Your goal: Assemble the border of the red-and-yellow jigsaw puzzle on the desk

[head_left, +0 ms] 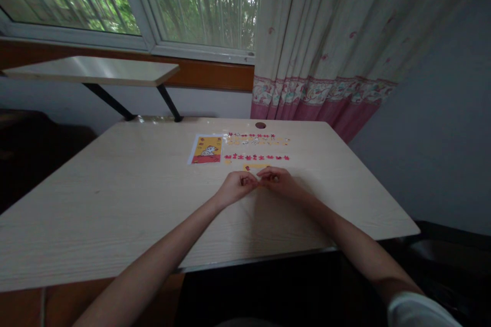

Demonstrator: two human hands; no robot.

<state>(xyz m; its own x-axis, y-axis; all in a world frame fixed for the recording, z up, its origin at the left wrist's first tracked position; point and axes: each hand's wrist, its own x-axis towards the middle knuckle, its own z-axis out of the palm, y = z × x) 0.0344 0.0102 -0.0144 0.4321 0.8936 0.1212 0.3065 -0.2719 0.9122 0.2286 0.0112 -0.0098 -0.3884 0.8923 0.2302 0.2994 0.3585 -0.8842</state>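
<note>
My left hand (pixel 238 187) and my right hand (pixel 279 183) meet over the desk, fingertips pinched together and touching. Anything between them is too small to make out. Just beyond the fingers lies a short yellow strip of joined jigsaw puzzle pieces (pixel 256 167), partly hidden by my hands. Farther back, loose red puzzle pieces (pixel 257 157) form a row, with a small yellow piece (pixel 228 162) at its left end. Yellow and white pieces (pixel 257 141) spread behind that row, and another red row (pixel 251 135) lies at the back. Left of them rests a picture card (pixel 206 149) showing a white animal on yellow and red.
The pale wooden desk (pixel 134 204) has a round cable hole (pixel 260 125) near its back edge. A raised shelf (pixel 92 69) on dark legs stands at the back left. A floral curtain (pixel 326 51) hangs behind the desk, beside a barred window (pixel 203 5).
</note>
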